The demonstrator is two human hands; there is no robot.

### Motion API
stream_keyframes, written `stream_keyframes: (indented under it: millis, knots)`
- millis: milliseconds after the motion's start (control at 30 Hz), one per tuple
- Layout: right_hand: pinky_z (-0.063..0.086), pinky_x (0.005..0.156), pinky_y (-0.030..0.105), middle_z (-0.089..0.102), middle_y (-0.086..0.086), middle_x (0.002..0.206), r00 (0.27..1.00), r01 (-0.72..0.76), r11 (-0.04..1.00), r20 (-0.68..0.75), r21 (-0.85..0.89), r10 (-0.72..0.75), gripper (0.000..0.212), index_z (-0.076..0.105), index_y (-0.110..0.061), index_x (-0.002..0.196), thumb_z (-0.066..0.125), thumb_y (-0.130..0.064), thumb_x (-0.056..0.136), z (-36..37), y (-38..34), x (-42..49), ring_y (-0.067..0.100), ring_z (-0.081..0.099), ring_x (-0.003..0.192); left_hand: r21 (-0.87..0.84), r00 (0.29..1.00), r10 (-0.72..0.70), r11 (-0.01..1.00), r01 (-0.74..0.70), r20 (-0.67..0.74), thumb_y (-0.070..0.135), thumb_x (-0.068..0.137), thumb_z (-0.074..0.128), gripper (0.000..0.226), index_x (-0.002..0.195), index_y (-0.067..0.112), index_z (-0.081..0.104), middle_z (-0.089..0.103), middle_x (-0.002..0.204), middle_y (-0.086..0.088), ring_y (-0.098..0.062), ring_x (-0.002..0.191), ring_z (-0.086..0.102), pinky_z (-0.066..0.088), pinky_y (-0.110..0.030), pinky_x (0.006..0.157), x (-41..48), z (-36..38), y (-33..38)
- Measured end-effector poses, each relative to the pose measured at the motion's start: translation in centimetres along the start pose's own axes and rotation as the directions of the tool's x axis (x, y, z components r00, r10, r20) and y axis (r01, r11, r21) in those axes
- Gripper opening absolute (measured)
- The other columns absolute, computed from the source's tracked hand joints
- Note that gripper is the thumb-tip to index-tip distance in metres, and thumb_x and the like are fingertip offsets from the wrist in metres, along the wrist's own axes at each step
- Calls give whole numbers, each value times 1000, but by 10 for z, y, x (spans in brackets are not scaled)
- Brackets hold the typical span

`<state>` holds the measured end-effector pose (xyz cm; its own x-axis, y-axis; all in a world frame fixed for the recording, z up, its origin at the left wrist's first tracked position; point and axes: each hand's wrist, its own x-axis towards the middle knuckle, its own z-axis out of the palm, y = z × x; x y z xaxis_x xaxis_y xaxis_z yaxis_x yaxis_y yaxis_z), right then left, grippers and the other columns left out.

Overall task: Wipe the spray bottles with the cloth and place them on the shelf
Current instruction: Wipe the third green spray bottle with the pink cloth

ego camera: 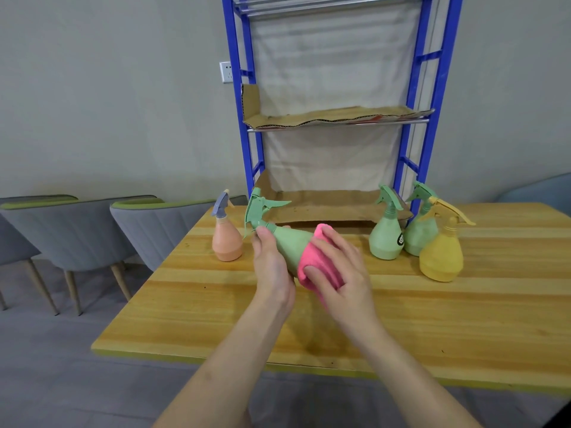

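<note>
My left hand [272, 267] grips a green spray bottle [285, 240] near its neck and holds it tilted above the wooden table [401, 310], nozzle pointing up and left. My right hand [340, 273] holds a pink cloth [315, 261] wrapped around the bottle's wide lower body. An orange bottle with a grey-blue trigger [227, 237] stands at the left. Two green bottles [386, 233] [418, 230] and a yellow bottle [441, 251] stand at the right. Behind the table rises a blue shelf [417, 118] lined with cardboard.
Grey chairs with green trim [148, 223] stand left of the table. A sheet of cardboard [324, 208] lies on the shelf's lowest level at table height. A wall socket [227, 72] is left of the shelf frame.
</note>
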<state>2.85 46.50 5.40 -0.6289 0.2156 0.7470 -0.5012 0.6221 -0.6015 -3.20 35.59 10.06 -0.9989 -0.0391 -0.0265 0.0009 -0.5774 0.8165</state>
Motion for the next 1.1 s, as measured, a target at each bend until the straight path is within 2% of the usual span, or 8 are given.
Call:
stream_keyframes:
  millis: [133, 233, 400, 533, 667, 767, 900, 1100]
  knots:
    - [33, 125, 39, 36, -7, 167, 997, 39, 999, 67, -20, -37, 56, 45, -19, 158, 58, -34, 105, 1, -2, 1, 13, 33, 155, -36, 999, 37, 999, -37, -6, 47, 112, 33, 44, 132, 15, 57, 75, 102, -4, -29, 98, 67, 52, -58, 106, -5, 14, 7]
    - [37, 123, 39, 47, -12, 158, 972, -233, 950, 74, 207, 222, 56, 44, -28, 156, 42, -54, 106, 2, -10, 2, 8, 42, 148, -51, 998, 57, 997, -55, 29, 46, 113, 31, 42, 119, 18, 60, 75, 93, -4, -29, 93, 66, 51, -60, 106, -13, 20, 10]
    - [56, 100, 36, 71, -1, 125, 754, -590, 507, 204, 629, 624, 32, 64, -40, 118, 39, -57, 104, 1, -27, 11, 10, 70, 112, -64, 987, 109, 993, -102, 117, 48, 112, 31, 43, 118, 15, 58, 74, 90, -8, -26, 84, 69, 55, -59, 97, -19, 20, 10]
    - [47, 95, 14, 60, -12, 134, 912, -408, 823, 131, 395, 389, 39, 48, -40, 135, 41, -63, 105, 5, -29, -3, -7, 60, 119, -45, 993, 101, 994, -99, 60, 51, 112, 29, 46, 116, 16, 58, 75, 83, -5, -25, 81, 70, 57, -52, 90, -17, 21, 9]
    - [37, 119, 25, 38, -1, 160, 989, -146, 951, 48, 273, 138, 68, 30, -24, 157, 44, -63, 104, 11, -8, -16, 11, 40, 149, 33, 986, 146, 988, -149, 82, 49, 112, 27, 44, 109, 17, 57, 74, 81, -4, -25, 79, 68, 55, -52, 88, -18, 22, 5]
    - [51, 100, 22, 53, -8, 151, 912, -406, 770, 162, 492, 378, 51, 41, -45, 143, 48, -67, 98, 6, -28, -13, 1, 58, 130, 53, 980, 167, 983, -174, 110, 49, 112, 26, 44, 107, 16, 56, 73, 81, -7, -27, 77, 66, 57, -50, 81, -17, 18, 6]
    - [62, 85, 34, 78, 7, 119, 673, -624, 283, 317, 728, 668, 53, 63, -27, 131, 54, -62, 92, -1, -27, -1, 19, 77, 105, 90, 966, 207, 971, -223, 157, 48, 113, 26, 48, 99, 23, 65, 72, 84, -12, -26, 77, 66, 56, -45, 77, -23, 19, 8]
    - [46, 92, 7, 57, -16, 134, 878, -434, 760, 38, 484, 477, 35, 46, -42, 135, 38, -56, 104, 2, -30, -3, -17, 57, 114, 340, 953, 194, 902, -266, 232, 74, 100, 29, 44, 115, 35, 43, 57, 124, -1, -23, 122, 56, 47, -44, 109, -16, 20, 4]
